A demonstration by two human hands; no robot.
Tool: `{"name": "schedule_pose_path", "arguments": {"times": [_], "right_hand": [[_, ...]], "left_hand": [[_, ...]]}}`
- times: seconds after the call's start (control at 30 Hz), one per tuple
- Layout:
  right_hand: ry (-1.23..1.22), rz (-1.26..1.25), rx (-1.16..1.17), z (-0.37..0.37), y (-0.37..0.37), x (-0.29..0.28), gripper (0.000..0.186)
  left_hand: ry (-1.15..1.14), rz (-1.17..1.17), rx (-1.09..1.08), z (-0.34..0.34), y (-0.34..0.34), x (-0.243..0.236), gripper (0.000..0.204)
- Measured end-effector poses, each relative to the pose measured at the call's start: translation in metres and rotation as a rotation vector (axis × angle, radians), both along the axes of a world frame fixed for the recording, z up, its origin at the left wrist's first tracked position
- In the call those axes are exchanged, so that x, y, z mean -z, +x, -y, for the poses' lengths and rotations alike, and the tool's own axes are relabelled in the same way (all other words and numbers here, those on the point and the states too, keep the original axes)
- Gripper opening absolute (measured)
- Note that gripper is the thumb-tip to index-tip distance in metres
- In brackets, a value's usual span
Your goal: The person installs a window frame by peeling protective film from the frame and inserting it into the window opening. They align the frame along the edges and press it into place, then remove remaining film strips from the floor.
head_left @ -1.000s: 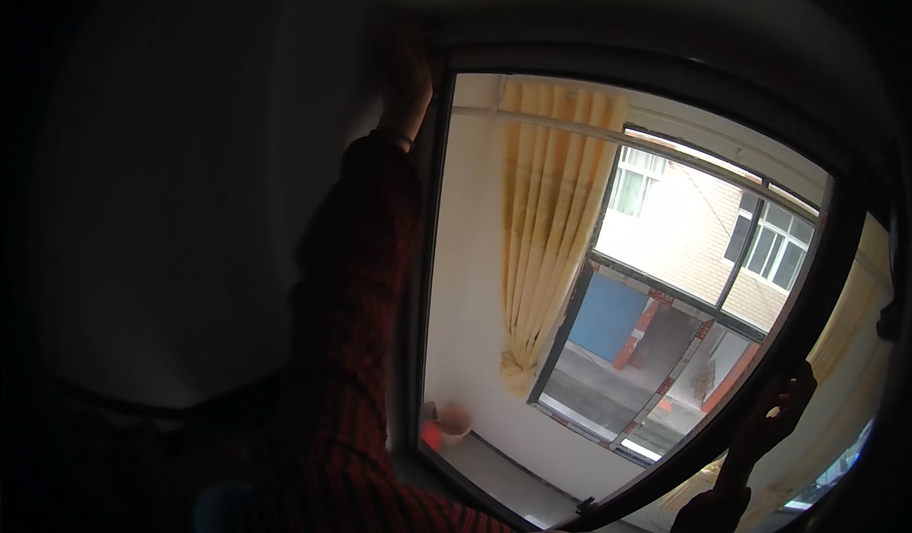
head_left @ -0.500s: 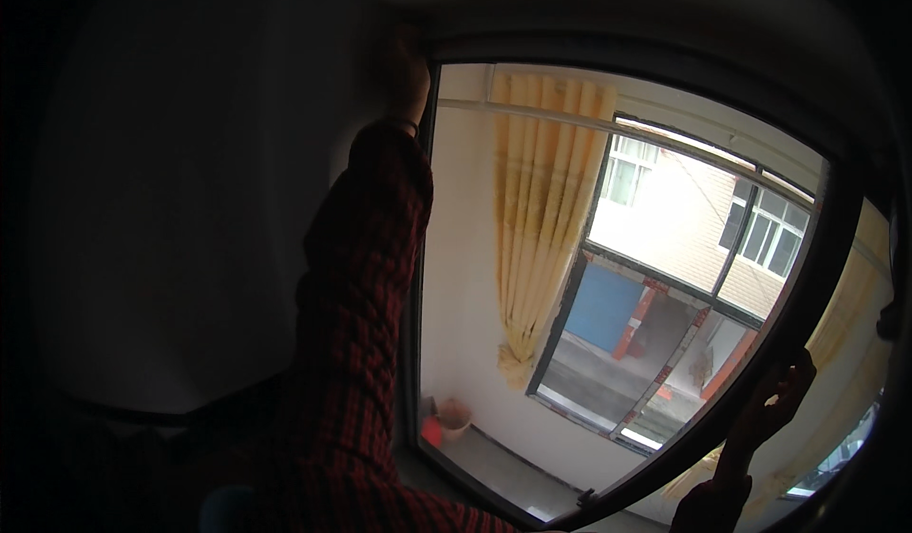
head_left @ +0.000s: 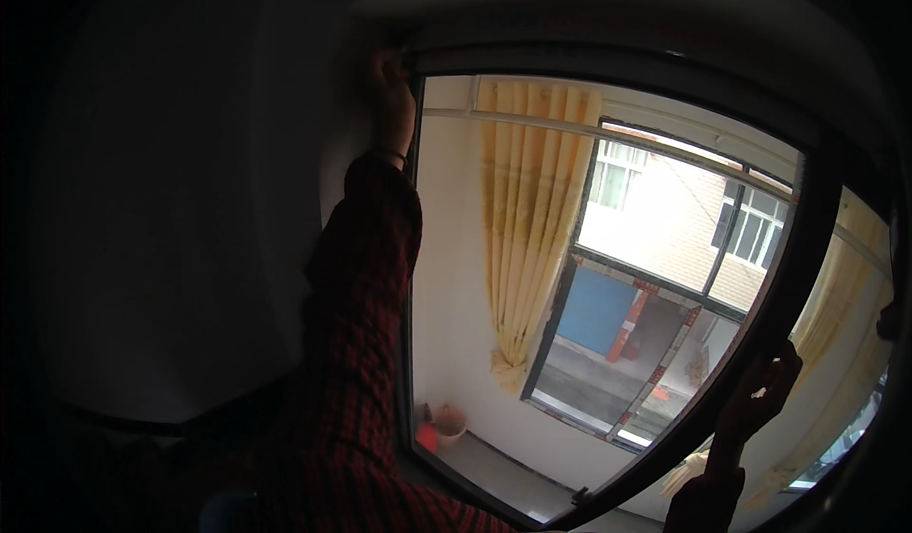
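A large dark-framed window sash [head_left: 812, 248] with a clear pane fills the middle and right of the view, tilted by the fisheye bend. My left hand [head_left: 391, 96] is raised to the sash's upper left corner, its fingers dim and curled at the edge. A dark band circles that wrist, below which runs a red-and-black checked sleeve. Lower down on the right, my right hand [head_left: 763, 390] is closed at the sash's right stile, fingers bent, with light showing through a small gap between them. Part of its grip is lost in shadow.
Through the glass show a yellow curtain [head_left: 532, 229] tied at its lower end, a pale rail [head_left: 541, 123], another window facing a building, and a basket [head_left: 449, 424] beside a red object. A dark wall [head_left: 171, 229] stands to the left. More curtain hangs at the far right.
The sash and the scene behind it have shifted slightly left in view. My left hand sits a little lower and shows more sharply; my right hand keeps its place on the stile.
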State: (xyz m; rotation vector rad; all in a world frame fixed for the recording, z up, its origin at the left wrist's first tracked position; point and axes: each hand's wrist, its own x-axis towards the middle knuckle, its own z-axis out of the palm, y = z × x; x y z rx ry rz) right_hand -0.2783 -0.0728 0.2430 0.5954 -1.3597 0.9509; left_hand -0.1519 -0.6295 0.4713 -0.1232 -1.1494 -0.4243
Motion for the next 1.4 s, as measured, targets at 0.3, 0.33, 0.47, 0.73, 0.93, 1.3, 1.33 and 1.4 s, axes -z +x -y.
{"name": "schedule_pose_path", "arguments": {"times": [0.3, 0.33, 0.47, 0.73, 0.93, 1.3, 1.33, 1.4], "right_hand": [[0.017, -0.015, 0.053, -0.004, -0.001, 0.002, 0.03], [0.016, 0.002, 0.041, -0.004, 0.0, 0.003, 0.03], [0.002, 0.003, 0.009, -0.003, 0.0, 0.004, 0.029], [0.012, -0.017, 0.021, -0.007, -0.003, 0.007, 0.03], [0.005, -0.032, 0.025, -0.006, -0.005, 0.009, 0.03], [-0.003, -0.05, 0.079, -0.004, -0.004, 0.01, 0.028], [-0.001, -0.057, 0.077, -0.004, -0.004, 0.01, 0.027], [0.007, -0.057, 0.065, -0.005, -0.003, 0.01, 0.027]], "left_hand": [[-0.092, -0.153, -0.597, 0.013, 0.011, -0.006, 0.03], [-0.177, -0.197, -0.601, 0.015, 0.019, -0.01, 0.03], [-0.267, 0.085, -0.606, 0.015, 0.037, -0.022, 0.031], [-0.14, 0.081, -0.562, 0.006, 0.022, -0.018, 0.027], [-0.162, -0.017, -0.541, 0.003, 0.018, -0.006, 0.022], [-0.04, 0.077, -0.419, 0.011, 0.02, -0.007, 0.022], [0.003, 0.112, -0.391, 0.013, 0.017, -0.007, 0.021], [-0.004, 0.098, -0.358, 0.02, 0.011, -0.008, 0.02]]}}
